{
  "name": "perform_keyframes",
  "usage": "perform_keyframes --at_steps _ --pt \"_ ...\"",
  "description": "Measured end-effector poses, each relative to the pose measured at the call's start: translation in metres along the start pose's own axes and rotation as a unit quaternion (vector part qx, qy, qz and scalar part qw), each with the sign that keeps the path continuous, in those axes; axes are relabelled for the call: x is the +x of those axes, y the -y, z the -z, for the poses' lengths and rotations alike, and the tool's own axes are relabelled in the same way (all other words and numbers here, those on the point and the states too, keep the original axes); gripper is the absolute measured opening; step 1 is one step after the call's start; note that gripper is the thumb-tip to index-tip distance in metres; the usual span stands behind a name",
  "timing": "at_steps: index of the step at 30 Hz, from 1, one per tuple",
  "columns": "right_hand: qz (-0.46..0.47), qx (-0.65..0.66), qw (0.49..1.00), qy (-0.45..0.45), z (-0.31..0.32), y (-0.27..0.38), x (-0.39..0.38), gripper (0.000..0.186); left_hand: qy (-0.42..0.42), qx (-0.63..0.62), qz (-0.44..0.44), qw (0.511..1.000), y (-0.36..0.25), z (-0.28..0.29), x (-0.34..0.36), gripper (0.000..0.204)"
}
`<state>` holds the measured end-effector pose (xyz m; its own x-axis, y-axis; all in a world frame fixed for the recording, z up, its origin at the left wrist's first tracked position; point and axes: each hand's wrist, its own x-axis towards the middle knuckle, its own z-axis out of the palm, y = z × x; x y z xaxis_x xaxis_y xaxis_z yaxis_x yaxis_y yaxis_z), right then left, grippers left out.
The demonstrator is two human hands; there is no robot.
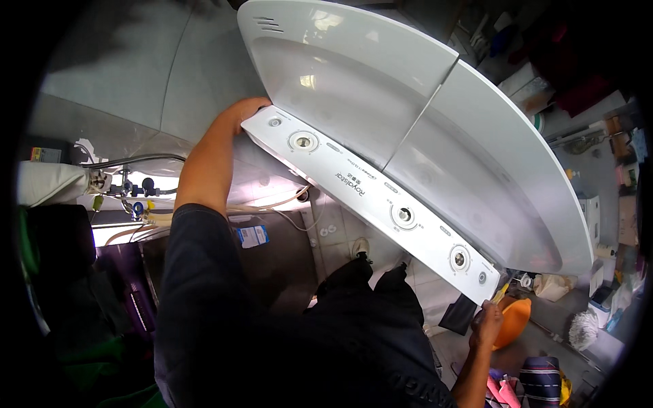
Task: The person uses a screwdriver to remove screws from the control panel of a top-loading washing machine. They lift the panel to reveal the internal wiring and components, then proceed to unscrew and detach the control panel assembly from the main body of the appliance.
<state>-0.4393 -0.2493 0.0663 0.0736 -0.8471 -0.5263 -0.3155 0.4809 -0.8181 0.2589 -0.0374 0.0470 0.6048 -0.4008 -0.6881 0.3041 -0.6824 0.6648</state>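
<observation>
My left hand (250, 111) is closed on the left end of a long white appliance panel (354, 183), which has round dial fittings along it. My right hand (487, 321) grips the panel's other end, low at the right. Attached along the panel's far edge is a wide, pale, glossy double lid (500, 156), standing open with a gap between its halves. The fingertips of both hands are partly hidden by the panel.
Taps and hoses (129, 194) run along the left wall. A dark box (272, 258) with a blue label stands below them. My feet are on the tiled floor (333, 228). An orange plastic container (511, 326), a white mop head (583, 330) and assorted clutter lie at the right.
</observation>
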Motion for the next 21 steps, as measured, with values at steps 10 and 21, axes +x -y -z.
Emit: perform_keyframes --at_steps 10,21 --pt "-0.026 -0.001 0.999 -0.021 0.004 -0.007 0.003 0.019 0.080 -0.112 0.008 0.990 0.015 -0.007 0.018 0.033" --pt "-0.017 0.003 0.999 -0.043 0.000 -0.003 0.005 0.017 0.108 -0.125 -0.024 0.986 0.018 -0.008 0.021 0.034"
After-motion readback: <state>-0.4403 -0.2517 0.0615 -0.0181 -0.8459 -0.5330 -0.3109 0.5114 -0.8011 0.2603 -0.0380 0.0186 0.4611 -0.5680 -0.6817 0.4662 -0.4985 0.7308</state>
